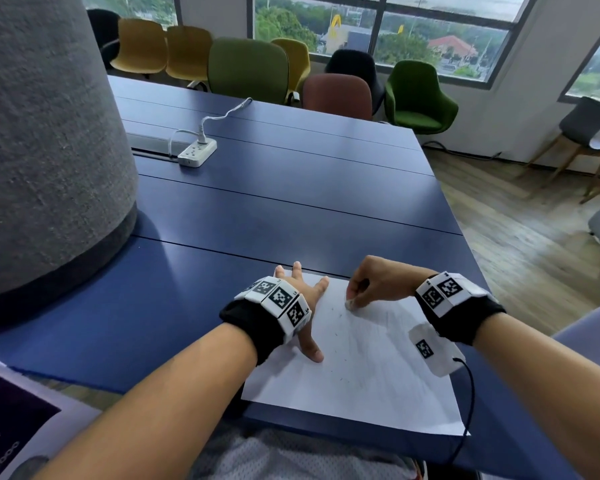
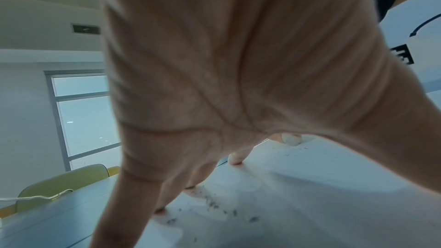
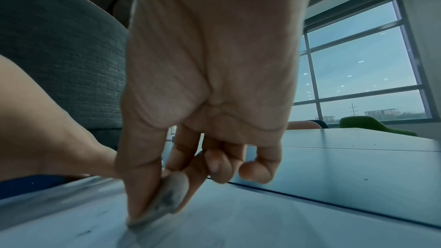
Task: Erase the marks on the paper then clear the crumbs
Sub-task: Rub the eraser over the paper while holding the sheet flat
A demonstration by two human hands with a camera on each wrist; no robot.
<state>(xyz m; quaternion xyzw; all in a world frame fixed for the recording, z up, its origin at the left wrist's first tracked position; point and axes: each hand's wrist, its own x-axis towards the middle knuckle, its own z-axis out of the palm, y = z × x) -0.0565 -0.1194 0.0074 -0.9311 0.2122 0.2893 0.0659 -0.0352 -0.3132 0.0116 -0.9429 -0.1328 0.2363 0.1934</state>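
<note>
A white sheet of paper [image 1: 361,382] lies on the blue table's near edge, with faint grey pencil marks [image 1: 392,327] and dark eraser crumbs [image 1: 336,351] scattered on it. My left hand [image 1: 305,299] presses flat on the paper's far left corner, fingers spread. My right hand [image 1: 361,292] pinches a small smudged white eraser [image 1: 350,304] between thumb and fingers, its lower edge touching the paper near the far edge. From the right wrist, the eraser [image 3: 167,201] is grey with graphite. In the left wrist view, crumbs [image 2: 214,203] lie beside my fingertips [image 2: 235,160].
The blue table [image 1: 291,209] stretches ahead, with a white power strip [image 1: 197,152] and its cable at the far left. A grey fabric-covered column [image 1: 42,133] stands at the left. Chairs [image 1: 250,69] line the far side below the windows. Wooden floor lies to the right.
</note>
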